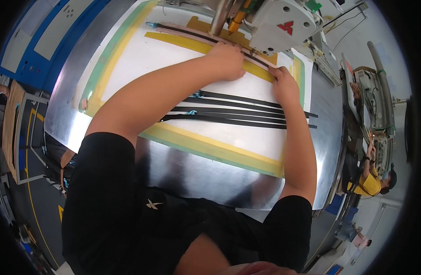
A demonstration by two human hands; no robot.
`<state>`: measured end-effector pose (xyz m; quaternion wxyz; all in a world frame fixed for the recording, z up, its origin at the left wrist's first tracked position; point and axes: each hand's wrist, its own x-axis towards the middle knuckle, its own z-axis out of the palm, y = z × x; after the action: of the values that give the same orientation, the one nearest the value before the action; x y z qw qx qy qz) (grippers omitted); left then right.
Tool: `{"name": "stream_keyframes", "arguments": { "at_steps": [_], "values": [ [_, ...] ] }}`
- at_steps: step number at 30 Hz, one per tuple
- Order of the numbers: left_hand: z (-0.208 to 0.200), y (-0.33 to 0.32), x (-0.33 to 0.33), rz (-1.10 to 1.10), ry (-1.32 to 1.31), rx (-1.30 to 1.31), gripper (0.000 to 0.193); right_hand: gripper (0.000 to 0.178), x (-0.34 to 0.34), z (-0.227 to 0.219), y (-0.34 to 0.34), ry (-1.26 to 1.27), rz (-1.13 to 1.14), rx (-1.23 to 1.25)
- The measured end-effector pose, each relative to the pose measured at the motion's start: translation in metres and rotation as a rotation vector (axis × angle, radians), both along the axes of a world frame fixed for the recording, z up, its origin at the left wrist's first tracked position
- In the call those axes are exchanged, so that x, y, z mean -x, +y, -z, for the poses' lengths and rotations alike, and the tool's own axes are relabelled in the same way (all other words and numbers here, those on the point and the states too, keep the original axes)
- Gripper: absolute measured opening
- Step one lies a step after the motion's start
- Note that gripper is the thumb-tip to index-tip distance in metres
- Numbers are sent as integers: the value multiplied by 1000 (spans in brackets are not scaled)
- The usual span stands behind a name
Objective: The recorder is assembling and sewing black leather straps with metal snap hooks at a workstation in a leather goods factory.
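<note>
A narrow black strap [187, 33] lies along a long pinkish strip on a yellow template [173, 41], under the machine head [283, 25]. My left hand [226, 59] is over the middle of this strap, its fingers curled down onto the strap. Farther right, my right hand [284, 82] pinches the strap near its right end with thumb and fingers; the fingertips are partly hidden. Nearer to me, several loose black straps [247, 111] lie side by side on the white sheet, with light-blue pieces [192, 112] at their left parts. My right forearm passes over their right ends.
The white sheet [128, 78] is bordered by yellow and green tape on a shiny metal table [196, 178]. A metal rod [220, 18] and an orange cylinder [238, 20] come down close to my left hand. A blue cabinet [41, 36] stands left; a person in yellow [368, 183] works far right.
</note>
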<state>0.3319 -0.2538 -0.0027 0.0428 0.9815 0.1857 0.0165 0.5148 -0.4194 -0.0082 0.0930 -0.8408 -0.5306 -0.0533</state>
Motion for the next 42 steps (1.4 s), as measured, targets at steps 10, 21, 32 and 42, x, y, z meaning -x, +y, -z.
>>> {"name": "stream_keyframes", "arguments": {
  "at_steps": [10,21,32,42],
  "values": [
    [-13,-14,-4,-35,30,-46,56,39,-24,-4,-28,-18,60,31],
    [-9,-17,-7,-3,-54,-7,56,35,-24,-6,-26,8,16,2],
    [8,-16,-17,10,-127,-22,54,36,-24,1,-10,-13,-43,-12],
    [15,-22,-33,-4,-79,-31,56,38,-32,11,-10,83,-55,-88]
  ]
}}
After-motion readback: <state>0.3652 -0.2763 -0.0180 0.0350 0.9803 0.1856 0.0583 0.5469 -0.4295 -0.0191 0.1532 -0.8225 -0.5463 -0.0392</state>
